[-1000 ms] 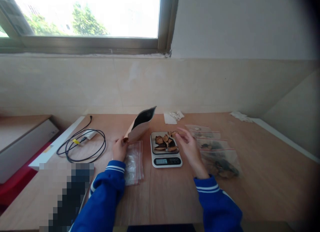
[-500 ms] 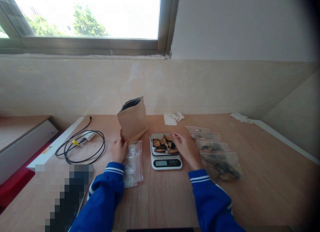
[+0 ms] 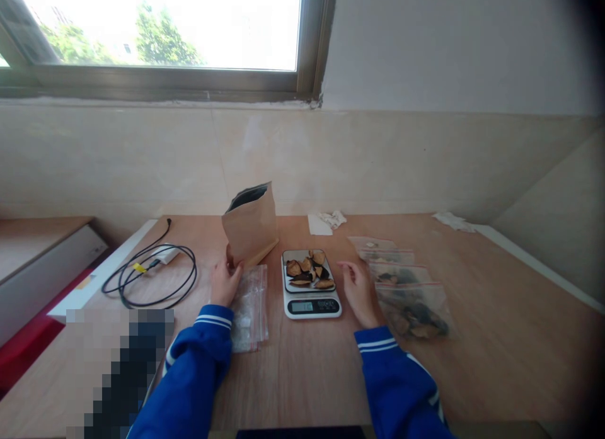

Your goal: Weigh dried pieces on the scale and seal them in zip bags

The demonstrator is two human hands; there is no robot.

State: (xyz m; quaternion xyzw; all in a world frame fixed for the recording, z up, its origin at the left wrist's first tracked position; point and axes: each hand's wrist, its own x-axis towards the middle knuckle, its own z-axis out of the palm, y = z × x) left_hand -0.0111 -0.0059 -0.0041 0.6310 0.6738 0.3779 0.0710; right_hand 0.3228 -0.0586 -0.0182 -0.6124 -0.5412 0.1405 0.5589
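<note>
- Left hand (image 3: 225,281) steadies the base of the kraft pouch (image 3: 250,225), which stands upright with its mouth open at the rear left of the scale (image 3: 310,283); its fingers are curled against the pouch foot.
- Right hand (image 3: 360,291) rests on the desk (image 3: 496,338) just right of the scale, fingers loosely spread, pinching nothing.
- Keep both hands off the scale so the display reads true.
- The dried pieces (image 3: 308,270) lie heaped on the platform; handle them lightly, as they appear brittle.
- Empty zip bags (image 3: 249,307) lie under the left wrist; filled zip bags (image 3: 409,297) crowd the right hand.
- The coiled cable (image 3: 149,275) lies well apart, no obstruction.
</note>
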